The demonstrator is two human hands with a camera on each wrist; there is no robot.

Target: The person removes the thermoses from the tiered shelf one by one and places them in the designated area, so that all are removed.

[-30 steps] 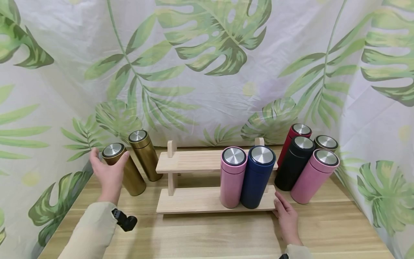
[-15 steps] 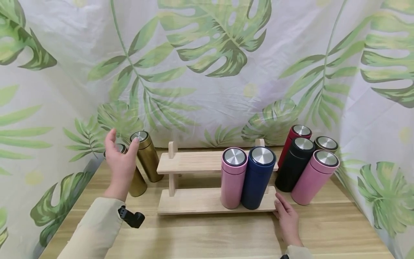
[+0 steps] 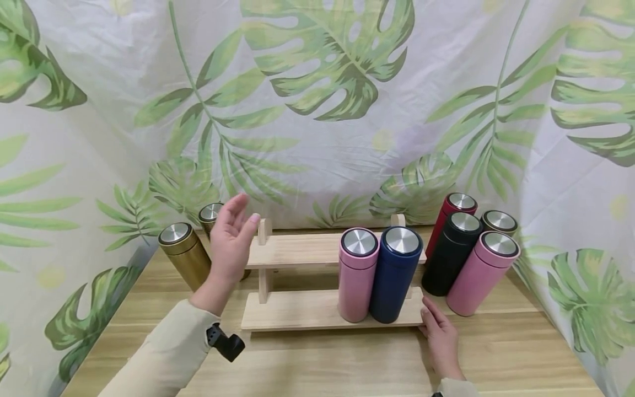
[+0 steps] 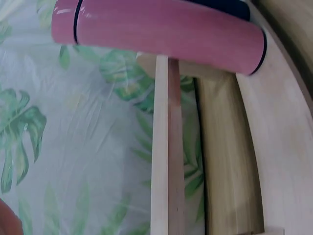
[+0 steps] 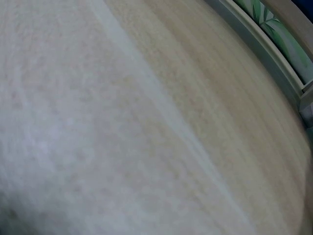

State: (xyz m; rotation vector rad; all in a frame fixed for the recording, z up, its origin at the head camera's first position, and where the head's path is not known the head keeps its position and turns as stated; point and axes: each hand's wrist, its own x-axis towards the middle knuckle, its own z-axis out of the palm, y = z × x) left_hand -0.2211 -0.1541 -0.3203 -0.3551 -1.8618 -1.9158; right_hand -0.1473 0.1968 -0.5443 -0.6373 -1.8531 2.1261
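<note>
My left hand [image 3: 228,242] is raised, fingers spread, holding nothing, and overlaps the left end of a two-tier wooden shelf [image 3: 290,311] in the head view. Behind it stands a gold vacuum flask [image 3: 210,212], mostly hidden; another gold flask [image 3: 187,255] is to its left. On the lower board a pink flask [image 3: 356,289] and a dark blue flask [image 3: 394,289] stand upright side by side. My right hand [image 3: 440,336] grips the right end of that board between thumb and fingers. The left wrist view shows the pink flask [image 4: 161,32] and a fingertip [image 4: 9,220].
To the right of the shelf, a red flask [image 3: 453,212], a black flask [image 3: 448,264], a dark flask [image 3: 499,219] and a second pink flask [image 3: 481,275] stand close together on the wooden table [image 3: 337,369]. A leaf-print cloth [image 3: 317,154] hangs behind.
My left hand has come away from the front gold flask, rising and moving right to the shelf's left end. That flask stays in place. My right hand keeps its position.
</note>
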